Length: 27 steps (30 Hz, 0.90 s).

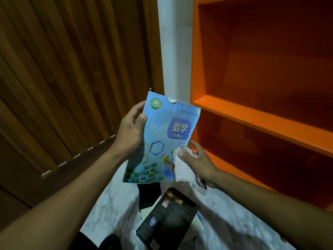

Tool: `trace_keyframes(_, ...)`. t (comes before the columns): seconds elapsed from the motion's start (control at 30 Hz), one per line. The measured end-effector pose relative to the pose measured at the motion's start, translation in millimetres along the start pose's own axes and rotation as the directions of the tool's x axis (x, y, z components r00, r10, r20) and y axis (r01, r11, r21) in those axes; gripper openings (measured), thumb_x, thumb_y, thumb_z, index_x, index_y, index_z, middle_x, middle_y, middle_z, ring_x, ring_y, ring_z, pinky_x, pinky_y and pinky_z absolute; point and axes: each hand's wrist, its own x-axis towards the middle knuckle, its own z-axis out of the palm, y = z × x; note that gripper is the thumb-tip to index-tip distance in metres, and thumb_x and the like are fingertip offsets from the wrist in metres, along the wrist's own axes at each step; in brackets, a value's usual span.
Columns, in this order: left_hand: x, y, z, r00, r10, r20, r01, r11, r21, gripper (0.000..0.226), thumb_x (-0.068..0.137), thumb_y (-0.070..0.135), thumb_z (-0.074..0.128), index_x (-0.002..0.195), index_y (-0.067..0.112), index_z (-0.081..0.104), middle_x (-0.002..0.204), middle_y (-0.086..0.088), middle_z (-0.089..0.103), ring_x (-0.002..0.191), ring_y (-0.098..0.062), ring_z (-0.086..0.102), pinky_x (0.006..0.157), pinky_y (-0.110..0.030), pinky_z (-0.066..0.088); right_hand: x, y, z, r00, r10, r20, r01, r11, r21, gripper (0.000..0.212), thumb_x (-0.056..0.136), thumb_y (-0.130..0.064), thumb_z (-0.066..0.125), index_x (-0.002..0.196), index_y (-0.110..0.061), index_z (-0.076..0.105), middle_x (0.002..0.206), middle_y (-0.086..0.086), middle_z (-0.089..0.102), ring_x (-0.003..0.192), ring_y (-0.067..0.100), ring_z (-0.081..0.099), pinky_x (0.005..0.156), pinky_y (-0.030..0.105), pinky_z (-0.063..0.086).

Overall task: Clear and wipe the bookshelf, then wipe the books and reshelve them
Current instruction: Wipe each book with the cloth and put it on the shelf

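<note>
- One blue textbook (158, 138) is held up in front of the camera, cover toward the viewer, tilted slightly to the right; a hexagon pattern and a purple title panel are seen on it, and the top edge of the cover is torn.
- The left hand (130, 132) is closed on the book's left edge, with the thumb laid over the cover and the fingers hidden behind it.
- The right hand (196, 159) is closed on one white cloth with red checks (183, 170), which is pressed by the thumb against the book's lower right corner; the cloth's loose end hangs below the hand.
- One orange bookshelf (261, 114) stands at the right. Three compartments are partly in view, and no books are seen in them.
- On the pale marbled floor (111, 204), near and below the hands, a loose pile of books is seen: one dark-covered book (167, 219) lies on top, one black item (149, 193) lies beyond it, and pale edges show underneath. The full count cannot be told.
- One slatted wooden door (63, 78) fills the left side, with a white wall strip (174, 47) between it and the shelf.
</note>
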Motion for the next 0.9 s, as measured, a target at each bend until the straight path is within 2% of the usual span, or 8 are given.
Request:
trace_keyframes(0.1,-1,15,6,0.997,0.068,0.035,-0.068,0.998,-0.009,0.034,0.106,0.022,0.045,0.139,0.023,0.052,0.125,-0.004,0.069,0.102,-0.025,0.071,0.073,-0.036,0.059,10,-9,-7,0.993,0.024,0.115,-0.053,0.966,0.254,0.048,0.090,-0.024,0.071,0.134,-0.027,0.053,0.142,0.000,0.055,0.123,0.020,0.058,0.098,0.039,0.049)
trace_keyframes(0.17,0,23,8,0.994,0.108,0.026,-0.108,0.994,0.001,0.035,0.106,0.019,0.045,0.140,0.021,0.052,0.126,-0.003,0.068,0.105,-0.022,0.071,0.074,-0.032,0.057,13,-16,-12,0.998,-0.006,0.065,-0.015,0.947,0.319,0.037,0.092,-0.016,0.067,0.127,-0.014,0.057,0.129,0.015,0.064,0.108,0.027,0.067,0.087,0.041,0.056)
trace_keyframes(0.3,4,33,1,0.996,0.071,0.062,-0.069,0.997,-0.030,0.036,0.107,0.022,0.043,0.139,0.036,0.049,0.126,0.003,0.068,0.108,-0.024,0.070,0.080,-0.045,0.058,13,-35,-21,0.997,-0.053,-0.050,0.067,0.943,0.327,0.030,0.092,-0.006,0.064,0.122,-0.009,0.059,0.119,0.018,0.069,0.106,0.037,0.067,0.090,0.052,0.055)
trace_keyframes(0.47,13,42,-14,0.984,0.045,0.175,-0.082,0.974,0.213,0.040,0.101,0.002,0.051,0.124,0.036,0.051,0.117,0.010,0.065,0.096,-0.005,0.070,0.064,-0.014,0.054,11,-70,-41,0.981,-0.128,-0.147,0.160,0.960,0.229,0.023,0.090,-0.010,0.067,0.109,-0.003,0.057,0.111,0.022,0.071,0.099,0.041,0.068,0.086,0.057,0.054)
trace_keyframes(0.6,22,39,0,0.986,0.021,0.163,-0.083,0.921,0.381,0.029,0.097,0.006,0.061,0.105,0.034,0.058,0.102,0.005,0.067,0.075,-0.005,0.068,0.049,-0.016,0.048,13,-113,-65,0.952,-0.232,-0.199,0.265,0.950,0.162,0.019,0.091,-0.010,0.067,0.106,-0.003,0.058,0.107,0.022,0.071,0.089,0.038,0.069,0.078,0.054,0.056)
trace_keyframes(0.7,36,47,24,0.991,0.071,0.116,-0.102,0.952,0.289,0.024,0.096,0.003,0.061,0.107,0.025,0.060,0.088,-0.001,0.067,0.058,-0.001,0.065,0.046,-0.015,0.046,20,-146,-86,0.937,-0.251,-0.245,0.285,0.951,0.117,0.015,0.089,-0.007,0.069,0.102,-0.006,0.061,0.107,0.023,0.070,0.086,0.034,0.069,0.079,0.051,0.056)
trace_keyframes(0.8,58,53,50,0.991,0.097,0.093,-0.116,0.969,0.218,0.021,0.098,0.003,0.058,0.102,0.023,0.059,0.087,-0.003,0.068,0.070,-0.004,0.070,0.053,-0.018,0.053,32,-168,-106,0.909,-0.224,-0.353,0.259,0.964,0.056,0.022,0.086,-0.010,0.074,0.106,-0.009,0.063,0.105,0.018,0.070,0.091,0.036,0.069,0.081,0.050,0.058)
trace_keyframes(0.9,88,52,79,0.990,0.108,0.085,-0.126,0.961,0.246,0.012,0.098,0.007,0.059,0.103,0.018,0.057,0.096,-0.009,0.068,0.086,-0.018,0.072,0.065,-0.034,0.060,39,-175,-119,0.784,-0.274,-0.556,0.285,0.956,-0.069,0.040,0.088,-0.020,0.074,0.122,-0.023,0.053,0.109,0.001,0.060,0.094,0.026,0.067,0.079,0.047,0.060)
